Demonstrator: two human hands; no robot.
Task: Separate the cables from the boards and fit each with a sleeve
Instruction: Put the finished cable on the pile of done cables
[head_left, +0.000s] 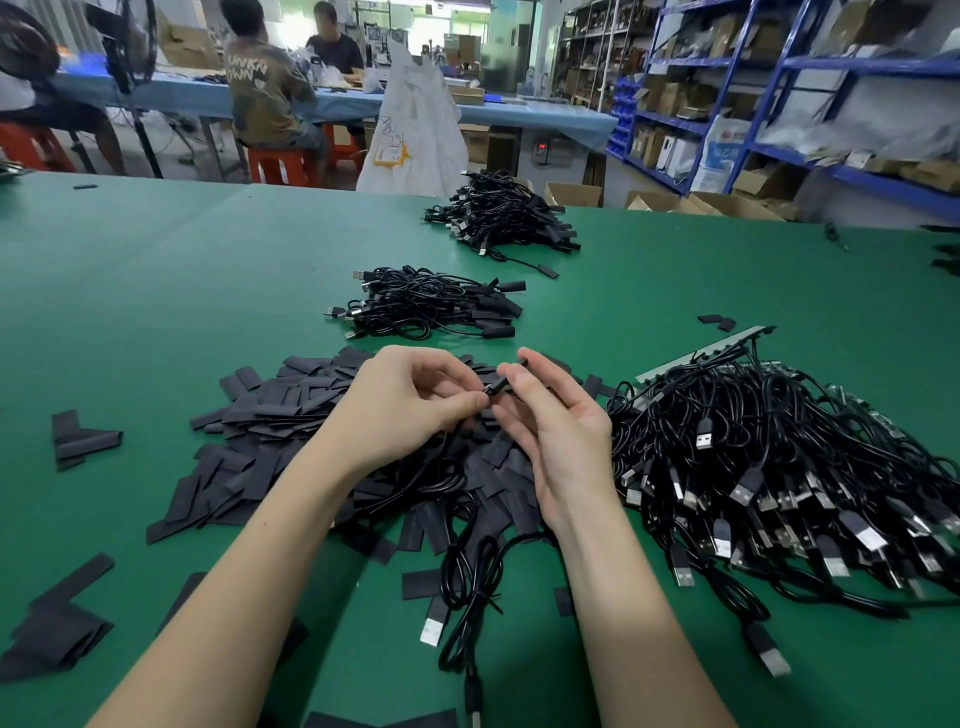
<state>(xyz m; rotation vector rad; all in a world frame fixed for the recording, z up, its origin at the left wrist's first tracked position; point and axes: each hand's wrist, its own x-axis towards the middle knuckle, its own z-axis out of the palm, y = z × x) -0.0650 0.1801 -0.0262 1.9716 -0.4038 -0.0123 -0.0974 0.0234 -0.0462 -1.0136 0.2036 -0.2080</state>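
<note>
Watching the head cam feed here. Far left on the green table (156, 270) I've got a few loose black sleeves (78, 439) lying apart from the rest. Then the big pile of flat black sleeves (270, 410) spreads out under and to the left of both hands.

Left hand (400, 410) has its fingers curled, thumb and forefinger pinching the small end of a black cable (470, 577). Right hand (550, 431) is just beside it, palm turned up, thumb and fingertips pinching what looks like a sleeve at that same cable end, though it's too small for me to be sure. The rest of that cable hangs down between the forearms and loops on the table, USB plug (434, 621) lying near the front edge.

Behind the hands there's a near bundle of sleeved cables (431, 304), and a second heap (504, 215) further back.

On the right, a big tangle of USB cables (779, 467) sits on the boards (691, 361), with a strip of board poking out at the back.
</note>
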